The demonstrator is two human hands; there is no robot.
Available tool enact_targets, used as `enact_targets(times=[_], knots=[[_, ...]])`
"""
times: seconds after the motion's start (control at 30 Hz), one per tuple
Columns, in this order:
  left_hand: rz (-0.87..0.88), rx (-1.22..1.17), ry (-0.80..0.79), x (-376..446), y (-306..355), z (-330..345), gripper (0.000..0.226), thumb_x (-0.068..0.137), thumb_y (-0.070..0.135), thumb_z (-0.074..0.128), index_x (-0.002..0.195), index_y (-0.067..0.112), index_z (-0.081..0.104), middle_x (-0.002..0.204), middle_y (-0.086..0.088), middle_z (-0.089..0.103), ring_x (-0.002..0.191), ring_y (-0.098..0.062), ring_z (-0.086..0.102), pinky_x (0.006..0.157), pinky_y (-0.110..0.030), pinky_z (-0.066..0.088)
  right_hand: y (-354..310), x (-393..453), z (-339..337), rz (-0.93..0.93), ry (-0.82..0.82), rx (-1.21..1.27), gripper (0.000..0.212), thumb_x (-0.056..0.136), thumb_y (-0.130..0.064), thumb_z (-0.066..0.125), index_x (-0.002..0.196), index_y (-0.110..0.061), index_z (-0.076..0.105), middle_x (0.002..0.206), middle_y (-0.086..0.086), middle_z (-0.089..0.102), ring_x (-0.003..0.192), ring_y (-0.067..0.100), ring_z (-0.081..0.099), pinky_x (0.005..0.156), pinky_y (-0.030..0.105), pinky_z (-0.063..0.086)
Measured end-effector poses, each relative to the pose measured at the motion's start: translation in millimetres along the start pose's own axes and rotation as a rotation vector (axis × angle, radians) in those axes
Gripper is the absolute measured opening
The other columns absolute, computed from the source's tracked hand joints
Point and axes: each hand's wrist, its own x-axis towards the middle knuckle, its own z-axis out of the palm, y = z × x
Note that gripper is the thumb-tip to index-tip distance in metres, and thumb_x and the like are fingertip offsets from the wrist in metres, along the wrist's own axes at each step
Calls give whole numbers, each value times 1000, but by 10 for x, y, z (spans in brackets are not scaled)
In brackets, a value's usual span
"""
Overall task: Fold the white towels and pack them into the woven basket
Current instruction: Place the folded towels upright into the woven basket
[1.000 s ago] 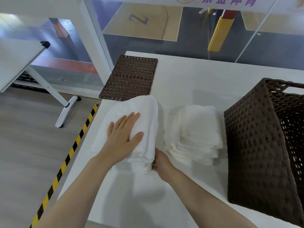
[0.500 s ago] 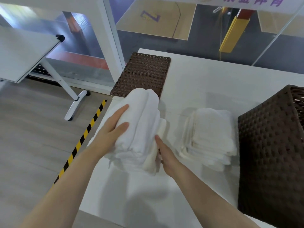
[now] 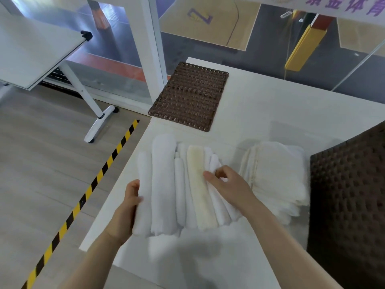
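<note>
Both forearms reaching in from the bottom edge, converging on a stack of folded towels (image 3: pixel 179 184) stood on edge above the white table (image 3: pixel 260 105), folded edges facing up in a row of ridges. Left hand (image 3: pixel 127 209) cupped against the stack's left side, thumb hooked over the outermost fold, fingers hidden behind the cloth — gripping it. Right hand (image 3: pixel 227 186) laid on the stack's right side, wrist bent, fingers curled, thumb and fingertips pinching the rightmost folds. One towel in the middle of the stack showing cream rather than white.

Just to the right, a second pile of folded towels (image 3: pixel 277 178) lying flat on the table, touched by neither hand. Beyond that, at the right edge of view, the dark brown woven basket (image 3: pixel 350 195) — only its near wall visible, interior out of sight. At the table's far left corner, a flat woven lid (image 3: pixel 189 97) of the same brown weave.

Past the glass, purple Chinese characters along the top right, cut off by the frame; "体" legible, the rest partly cropped. On the tan court floor outside, a purple mark like a "Z". Yellow-and-black hazard tape (image 3: pixel 83 201) running across the wooden floor at left.
</note>
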Motion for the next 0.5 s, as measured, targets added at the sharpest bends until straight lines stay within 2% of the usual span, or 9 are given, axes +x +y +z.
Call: enact_targets(times=[0.07,0.13,0.2,0.27,0.3,0.33,0.4,0.47,0.5], knots=[[-26,80,39,-8,39,52,51,77,48,56,121,25,46,131,-10,50,114,-28,57,83,-40,51,64,64,15,-4,38,28,48,83,-69,55,112,-30,52,108,-18,59,98,7,58,80,30,42],[-29,154,78,10,101,88,63,67,63,59,119,31,42,126,-2,51,114,-24,57,82,-37,51,181,109,33,8,15,170,47,87,-65,54,122,-34,50,115,-16,59,101,6,58,86,30,45],[4,151,73,15,154,108,57,78,66,55,127,41,42,130,7,53,119,-20,57,86,-34,50,281,105,23,22,-90,363,35,92,-62,49,119,-42,59,116,-15,64,104,5,61,91,28,47],[13,104,38,9,176,127,44,100,55,38,135,31,49,128,5,62,120,-21,59,88,-35,51,336,89,14,31,-109,482,34,96,-59,45,114,-40,67,112,-13,70,108,9,65,91,29,49],[-21,62,46,-9,182,149,45,102,51,33,130,24,55,119,2,68,116,-23,62,87,-35,52,338,82,32,-1,-99,500,32,98,-54,44,115,-39,67,112,-14,70,110,8,64,90,26,49],[-68,28,54,-32,183,178,47,99,52,34,123,21,60,110,1,73,110,-23,65,85,-35,53,315,72,68,-36,-92,514,31,101,-49,42,120,-41,64,116,-17,69,112,4,63,90,23,48],[-156,-14,63,-53,161,227,62,82,69,53,122,23,61,107,0,74,106,-22,68,88,-39,52,256,51,160,-66,-92,539,34,101,-52,40,132,-47,52,131,-22,59,121,-3,55,99,25,44],[-181,-9,63,-25,135,245,86,60,78,70,126,23,59,111,-2,73,104,-20,69,85,-38,55,251,50,245,-66,-108,588,44,97,-59,41,140,-46,44,138,-20,54,127,1,51,107,34,41],[-179,-28,75,-17,150,259,80,63,74,69,124,22,59,109,-2,73,99,-18,70,78,-34,57,247,37,277,-49,-137,638,48,96,-61,40,140,-42,46,137,-16,57,127,6,53,106,35,42]])
